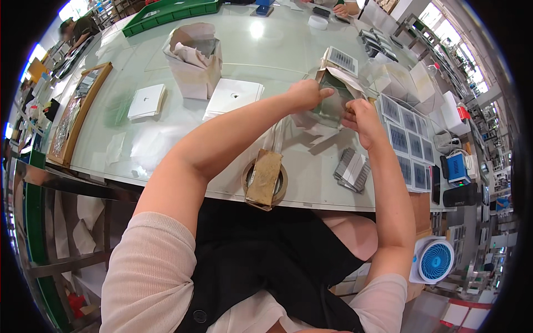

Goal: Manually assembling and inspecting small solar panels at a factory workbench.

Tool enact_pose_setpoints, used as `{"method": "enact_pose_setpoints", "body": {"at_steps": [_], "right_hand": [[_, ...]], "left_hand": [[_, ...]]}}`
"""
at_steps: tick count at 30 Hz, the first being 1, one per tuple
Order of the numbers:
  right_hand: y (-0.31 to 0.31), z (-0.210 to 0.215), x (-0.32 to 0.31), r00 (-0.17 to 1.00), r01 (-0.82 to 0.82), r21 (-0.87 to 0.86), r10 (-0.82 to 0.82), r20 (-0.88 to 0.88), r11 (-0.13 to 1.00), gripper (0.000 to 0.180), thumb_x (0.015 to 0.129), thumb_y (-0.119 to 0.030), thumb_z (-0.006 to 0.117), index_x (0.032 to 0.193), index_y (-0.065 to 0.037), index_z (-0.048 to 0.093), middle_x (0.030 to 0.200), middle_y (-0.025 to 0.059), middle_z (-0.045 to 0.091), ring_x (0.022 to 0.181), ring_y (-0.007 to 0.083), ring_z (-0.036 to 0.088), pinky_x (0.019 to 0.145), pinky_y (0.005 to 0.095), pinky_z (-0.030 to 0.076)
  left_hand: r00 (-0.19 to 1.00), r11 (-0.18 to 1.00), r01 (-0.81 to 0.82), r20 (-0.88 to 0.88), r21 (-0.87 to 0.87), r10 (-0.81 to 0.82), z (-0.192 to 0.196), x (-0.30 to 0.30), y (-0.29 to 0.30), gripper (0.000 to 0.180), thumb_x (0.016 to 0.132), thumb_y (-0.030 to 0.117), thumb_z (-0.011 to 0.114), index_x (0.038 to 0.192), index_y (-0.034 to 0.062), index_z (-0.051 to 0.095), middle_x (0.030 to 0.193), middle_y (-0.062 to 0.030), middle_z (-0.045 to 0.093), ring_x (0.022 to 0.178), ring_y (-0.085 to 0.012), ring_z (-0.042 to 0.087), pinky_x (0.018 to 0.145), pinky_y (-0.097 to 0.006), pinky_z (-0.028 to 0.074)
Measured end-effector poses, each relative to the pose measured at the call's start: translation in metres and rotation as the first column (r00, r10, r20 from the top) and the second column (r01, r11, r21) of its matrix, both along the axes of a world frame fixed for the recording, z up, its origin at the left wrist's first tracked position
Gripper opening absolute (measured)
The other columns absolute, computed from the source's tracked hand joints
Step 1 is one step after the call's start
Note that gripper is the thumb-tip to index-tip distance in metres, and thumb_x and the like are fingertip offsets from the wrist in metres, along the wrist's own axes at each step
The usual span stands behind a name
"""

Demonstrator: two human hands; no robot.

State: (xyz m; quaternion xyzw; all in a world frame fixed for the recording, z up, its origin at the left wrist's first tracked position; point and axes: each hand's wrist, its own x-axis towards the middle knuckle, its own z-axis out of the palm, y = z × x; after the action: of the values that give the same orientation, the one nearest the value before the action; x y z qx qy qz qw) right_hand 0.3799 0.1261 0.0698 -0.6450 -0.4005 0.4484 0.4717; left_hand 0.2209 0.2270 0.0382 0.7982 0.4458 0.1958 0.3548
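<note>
Over the right half of the table, both hands are at a bundle of clear greenish, glass-like sheets (328, 108) in torn, pale wrapping paper (347, 79). My left hand (308, 95) grips its left upper edge, thumb across the top. At the right side, my right hand (363, 119) has its fingers curled in and pinching the wrapping. The bundle's underside is hidden. Near my right forearm lies a small pile of grey striped strips (353, 170). A tan block (265, 176) rests on a roll of tape (282, 186) by the table's front edge.
Left of the bundle stand an opened paper package (194, 69) and two stacks of white cards (233, 97). Clear cases with dark striped panels (407, 139) line the right side. A wooden frame (78, 119) lies far left, a green tray (169, 15) at the back. Other people sit beyond.
</note>
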Motion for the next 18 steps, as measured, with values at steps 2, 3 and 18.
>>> {"method": "enact_pose_setpoints", "body": {"at_steps": [2,3,18], "right_hand": [[0.000,-0.002,0.002,1.000,0.002,-0.015,-0.002,-0.006,1.000,0.013,0.086,-0.020,0.052,0.090,-0.008,0.054,0.080,0.0000,0.051,0.070,0.0107,0.051,0.069,0.0303,0.050],[-0.001,-0.003,0.002,1.000,0.003,-0.030,-0.003,-0.013,1.000,0.013,0.086,-0.020,0.052,0.090,-0.008,0.054,0.081,0.0004,0.051,0.071,0.0111,0.052,0.069,0.0302,0.050],[-0.081,0.044,-0.010,0.998,-0.051,0.149,0.056,-0.029,0.987,0.015,0.093,-0.016,0.050,0.100,-0.004,0.057,0.086,0.0048,0.060,0.077,0.0125,0.060,0.071,0.0246,0.049]], "left_hand": [[1.000,0.995,0.019,-0.018,-0.100,-0.021,0.001,0.000,-0.002,0.063,0.088,0.058,0.047,0.081,-0.0025,0.066,0.088,-0.0215,0.065,0.088,-0.0376,0.062,0.078,-0.044,0.047],[0.999,0.996,0.037,0.002,-0.078,-0.037,-0.001,0.000,-0.003,0.060,0.088,0.055,0.049,0.084,-0.0034,0.065,0.090,-0.0223,0.065,0.090,-0.0377,0.062,0.078,-0.044,0.047],[0.972,0.891,0.088,0.158,0.445,-0.175,0.022,-0.043,-0.035,0.040,0.088,0.030,0.060,0.112,-0.0010,0.056,0.108,-0.0185,0.061,0.098,-0.0298,0.060,0.084,-0.038,0.047]]}}
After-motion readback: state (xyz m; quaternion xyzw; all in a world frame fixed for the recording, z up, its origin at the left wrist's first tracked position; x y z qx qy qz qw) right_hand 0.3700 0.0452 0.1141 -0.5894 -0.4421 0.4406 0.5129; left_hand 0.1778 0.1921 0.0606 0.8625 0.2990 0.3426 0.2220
